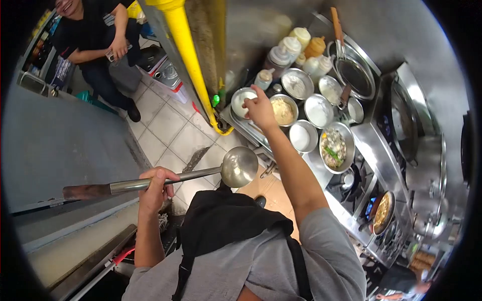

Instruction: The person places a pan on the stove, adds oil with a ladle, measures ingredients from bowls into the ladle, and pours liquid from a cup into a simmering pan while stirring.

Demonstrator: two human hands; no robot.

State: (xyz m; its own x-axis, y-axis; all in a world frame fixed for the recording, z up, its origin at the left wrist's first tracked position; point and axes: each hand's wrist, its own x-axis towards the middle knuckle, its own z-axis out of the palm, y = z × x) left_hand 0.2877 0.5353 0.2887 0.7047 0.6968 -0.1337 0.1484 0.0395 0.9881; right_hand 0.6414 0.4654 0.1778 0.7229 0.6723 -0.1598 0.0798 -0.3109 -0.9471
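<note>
My left hand (156,188) is wrapped round the metal handle of a large ladle (240,167), its round bowl in front of my apron and its wooden end pointing left. My right hand (260,109) reaches over a metal bowl of white powder (242,102), fingers pressed together at its right edge; whatever they hold is too small to make out. Beside that hand are a bowl of pale yellow powder (282,111) and a white-capped bottle (263,79). More bowls of white contents (303,136) stand to the right.
A yellow pipe (188,55) runs down beside the counter. Squeeze bottles (315,47) and strainers (355,75) stand at the back. A bowl of mixed food (337,148) is near the stove, where a pan (383,213) sits over a flame. A person (95,50) sits at upper left.
</note>
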